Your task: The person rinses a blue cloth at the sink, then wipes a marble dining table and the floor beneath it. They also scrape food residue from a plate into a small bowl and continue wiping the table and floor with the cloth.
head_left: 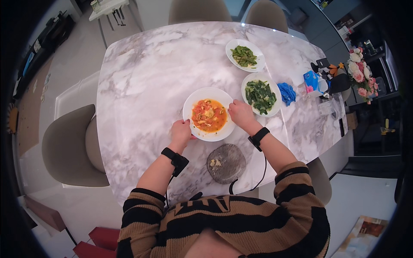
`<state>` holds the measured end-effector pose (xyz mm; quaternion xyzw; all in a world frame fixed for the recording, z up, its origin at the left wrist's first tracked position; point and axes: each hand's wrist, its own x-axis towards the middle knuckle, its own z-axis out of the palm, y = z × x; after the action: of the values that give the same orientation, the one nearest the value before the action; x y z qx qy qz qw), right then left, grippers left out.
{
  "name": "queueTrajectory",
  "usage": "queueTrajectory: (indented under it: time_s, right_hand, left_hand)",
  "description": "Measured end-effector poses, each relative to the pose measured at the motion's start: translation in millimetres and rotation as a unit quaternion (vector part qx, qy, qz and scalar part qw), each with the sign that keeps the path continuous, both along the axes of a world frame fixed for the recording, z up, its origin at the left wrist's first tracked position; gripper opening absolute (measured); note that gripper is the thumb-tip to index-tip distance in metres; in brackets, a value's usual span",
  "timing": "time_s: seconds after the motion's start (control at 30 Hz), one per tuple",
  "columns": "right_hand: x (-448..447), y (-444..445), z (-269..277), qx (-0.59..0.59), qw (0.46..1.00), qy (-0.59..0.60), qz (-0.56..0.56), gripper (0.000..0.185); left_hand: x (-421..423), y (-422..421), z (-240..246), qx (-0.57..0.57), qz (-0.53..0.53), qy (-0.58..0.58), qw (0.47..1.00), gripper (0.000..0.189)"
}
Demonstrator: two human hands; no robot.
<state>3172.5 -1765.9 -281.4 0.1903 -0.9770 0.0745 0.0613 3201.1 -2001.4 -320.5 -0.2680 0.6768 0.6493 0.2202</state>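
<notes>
Both my hands grip a round white plate (209, 93) by its rim, over the near middle of the table. It bears a red-orange dish of tomato and scrambled egg (209, 116). My left hand (181, 131) holds the plate's lower left side, some fingers hidden beneath. At the right rim is my right hand (240, 113), close to a second white plate (246, 80) with cooked leafy greens (260, 96). I cannot tell whether the held plate touches the tabletop. Nearer me lies a grey round board (229, 171) with pale crumbs of food (215, 162) on it.
A third white plate (230, 48) with chopped greens stands at the far side of the marble-patterned table (145, 80). To the right are a crumpled blue cloth or bag (286, 94), a tissue box (311, 82) and a flower bouquet (359, 71). A chair (69, 148) stands at the left.
</notes>
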Motion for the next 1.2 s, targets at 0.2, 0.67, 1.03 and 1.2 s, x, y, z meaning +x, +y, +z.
queueTrajectory:
  time_s: [0.2,0.67,1.03,1.2]
  right_hand:
    - [44.6,-16.7,2.7,0.012,0.995,-0.072,-0.073,0.008]
    - [44.4,-42.1,2.7,-0.247,0.943,-0.171,-0.14,0.017]
    - [49.9,-28.3,42.7,-0.783,0.471,-0.39,-0.114,0.024]
    - [56.8,-33.0,42.3,-0.738,0.573,-0.346,-0.083,0.022]
  left_hand:
    - [5.7,8.0,4.0,0.051,0.051,-0.005,0.997,0.026]
    - [30.9,32.1,25.9,0.22,0.149,-0.134,0.955,0.029]
    - [44.4,20.1,78.0,0.468,-0.053,-0.14,0.871,0.035]
    - [42.9,26.1,77.5,0.538,-0.024,-0.113,0.835,0.032]
